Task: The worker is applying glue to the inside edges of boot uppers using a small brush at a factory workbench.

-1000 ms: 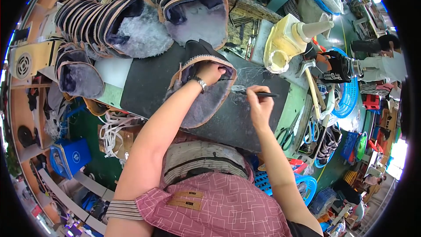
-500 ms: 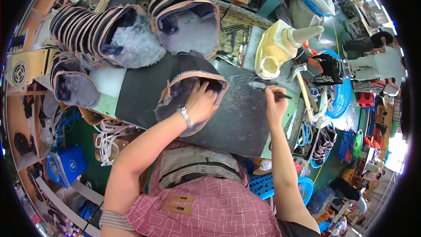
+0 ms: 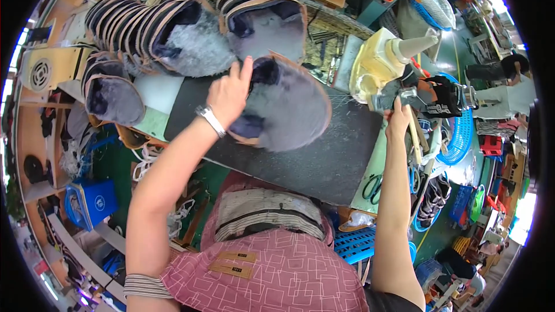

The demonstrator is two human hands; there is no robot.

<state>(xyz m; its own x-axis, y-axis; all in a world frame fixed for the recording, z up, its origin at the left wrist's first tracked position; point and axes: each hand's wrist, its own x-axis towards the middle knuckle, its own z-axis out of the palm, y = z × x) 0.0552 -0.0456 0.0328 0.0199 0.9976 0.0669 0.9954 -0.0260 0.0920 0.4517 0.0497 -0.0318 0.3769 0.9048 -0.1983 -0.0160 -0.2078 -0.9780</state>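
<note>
A grey fur-lined shoe upper (image 3: 292, 110) lies on the black work mat (image 3: 277, 167), its fleecy inside up and its tan edge showing. My left hand (image 3: 228, 97), with a metal bracelet at the wrist, is against its left edge. Two of its fingers are stretched out and apart; the others are partly hidden. My right hand (image 3: 397, 118) reaches to the right end of the bench, beside a hammer (image 3: 410, 95) and below a yellowish glue pot (image 3: 376, 60). Its fingers are pinched together, and what they hold is hidden.
Stacked fur-lined uppers (image 3: 191, 43) stand at the back left, with another stack (image 3: 266, 26) beside them and a smaller group (image 3: 115, 98) farther left. Dark-handled scissors (image 3: 373, 188) lie by the mat's right edge. A blue basket (image 3: 454, 121) stands beyond the bench.
The upper has turned, so its fleecy inside now faces up. My left hand has come out of its opening to its left edge. My right hand has moved right, toward the hammer and pot.
</note>
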